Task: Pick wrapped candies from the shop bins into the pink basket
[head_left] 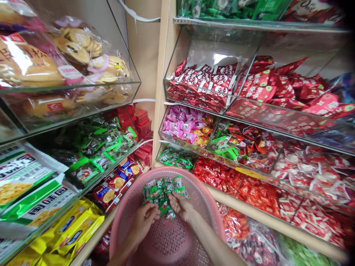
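Note:
A pink plastic basket [127, 195] with a perforated bottom and sides stands in front of me. In its far part lies a pile of small candies [162, 192] in green and clear wrappers. My left hand [148, 217] reaches in at the near left edge of the pile. Its fingers are curled together against the candies, and what they hold, if anything, is hidden. My right hand [181, 207] is at the pile's right side, palm turned inward. Its fingers are stretched toward the candies and touch them.
Glass-fronted shelves meet in a corner around the basket. At right are bins of red candies [213, 175], purple-wrapped candies [180, 123] and similar green candies [176, 157]. At left are bagged breads [30, 70], green packets [91, 162] and yellow packs [69, 232].

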Action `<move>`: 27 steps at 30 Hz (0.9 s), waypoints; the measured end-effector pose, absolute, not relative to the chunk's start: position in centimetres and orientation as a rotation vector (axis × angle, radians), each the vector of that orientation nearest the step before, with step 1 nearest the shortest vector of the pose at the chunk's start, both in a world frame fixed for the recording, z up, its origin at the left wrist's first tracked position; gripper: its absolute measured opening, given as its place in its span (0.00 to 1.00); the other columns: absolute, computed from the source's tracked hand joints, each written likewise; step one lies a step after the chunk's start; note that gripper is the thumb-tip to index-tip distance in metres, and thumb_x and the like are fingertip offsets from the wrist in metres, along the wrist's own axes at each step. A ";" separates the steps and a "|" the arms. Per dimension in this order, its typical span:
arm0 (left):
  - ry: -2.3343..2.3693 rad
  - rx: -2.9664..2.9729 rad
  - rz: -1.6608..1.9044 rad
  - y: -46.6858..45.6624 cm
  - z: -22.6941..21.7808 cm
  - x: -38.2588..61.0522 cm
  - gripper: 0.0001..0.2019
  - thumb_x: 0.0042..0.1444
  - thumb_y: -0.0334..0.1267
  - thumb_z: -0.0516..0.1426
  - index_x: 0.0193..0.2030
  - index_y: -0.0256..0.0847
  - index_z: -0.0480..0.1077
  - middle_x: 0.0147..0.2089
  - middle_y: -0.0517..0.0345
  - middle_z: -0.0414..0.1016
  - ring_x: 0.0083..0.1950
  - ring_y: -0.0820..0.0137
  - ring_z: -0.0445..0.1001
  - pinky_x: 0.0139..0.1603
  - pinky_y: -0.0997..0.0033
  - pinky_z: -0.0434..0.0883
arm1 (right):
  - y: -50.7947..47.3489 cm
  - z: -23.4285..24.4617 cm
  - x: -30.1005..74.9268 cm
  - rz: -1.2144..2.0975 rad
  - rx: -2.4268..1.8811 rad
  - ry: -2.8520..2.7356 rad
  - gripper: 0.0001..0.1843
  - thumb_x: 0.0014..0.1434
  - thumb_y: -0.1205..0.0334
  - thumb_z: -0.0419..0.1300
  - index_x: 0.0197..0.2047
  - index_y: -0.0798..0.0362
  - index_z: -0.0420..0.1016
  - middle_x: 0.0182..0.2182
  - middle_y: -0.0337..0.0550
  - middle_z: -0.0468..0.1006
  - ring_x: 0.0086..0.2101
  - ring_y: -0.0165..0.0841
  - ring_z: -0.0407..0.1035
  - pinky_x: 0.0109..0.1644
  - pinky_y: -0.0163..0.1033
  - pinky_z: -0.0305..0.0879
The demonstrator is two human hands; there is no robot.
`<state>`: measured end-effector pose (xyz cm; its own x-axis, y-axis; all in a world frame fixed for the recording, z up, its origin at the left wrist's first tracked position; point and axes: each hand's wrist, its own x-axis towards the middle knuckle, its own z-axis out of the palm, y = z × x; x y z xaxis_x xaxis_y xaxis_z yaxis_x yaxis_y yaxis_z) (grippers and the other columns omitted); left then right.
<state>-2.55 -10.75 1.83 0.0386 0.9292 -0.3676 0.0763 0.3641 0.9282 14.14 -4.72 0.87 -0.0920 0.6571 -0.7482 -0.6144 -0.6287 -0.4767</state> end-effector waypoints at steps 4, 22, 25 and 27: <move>1.369 0.999 0.877 -10.6 1.8 -2.6 0.24 0.43 0.58 0.57 0.36 0.37 0.70 0.35 0.48 0.78 0.36 0.63 0.77 0.38 0.65 0.71 | -5.0 1.1 14.2 1.827 -1.278 -0.137 0.04 0.53 0.68 0.62 0.30 0.57 0.70 0.27 0.44 0.80 0.25 0.26 0.74 0.30 0.28 0.70; 1.327 1.118 0.937 -10.9 1.4 -2.5 0.20 0.43 0.56 0.57 0.28 0.38 0.72 0.30 0.51 0.76 0.35 0.63 0.74 0.37 0.67 0.71 | 6.2 5.3 17.6 0.777 -1.408 -1.770 0.05 0.52 0.66 0.58 0.32 0.52 0.76 0.28 0.40 0.77 0.31 0.32 0.68 0.38 0.35 0.61; 1.335 1.146 0.953 -11.1 1.0 -2.6 0.20 0.44 0.55 0.57 0.27 0.38 0.72 0.28 0.54 0.74 0.33 0.64 0.73 0.36 0.69 0.69 | 10.1 5.7 17.2 0.545 -1.536 -2.155 0.14 0.51 0.73 0.57 0.39 0.51 0.76 0.40 0.45 0.76 0.42 0.35 0.68 0.46 0.36 0.59; 1.343 1.144 0.950 -11.2 0.8 -2.6 0.19 0.45 0.54 0.57 0.28 0.38 0.72 0.28 0.54 0.74 0.33 0.64 0.72 0.35 0.69 0.68 | 11.6 5.5 16.8 0.528 -1.554 -2.285 0.15 0.49 0.75 0.58 0.39 0.52 0.77 0.42 0.47 0.76 0.44 0.35 0.67 0.47 0.35 0.58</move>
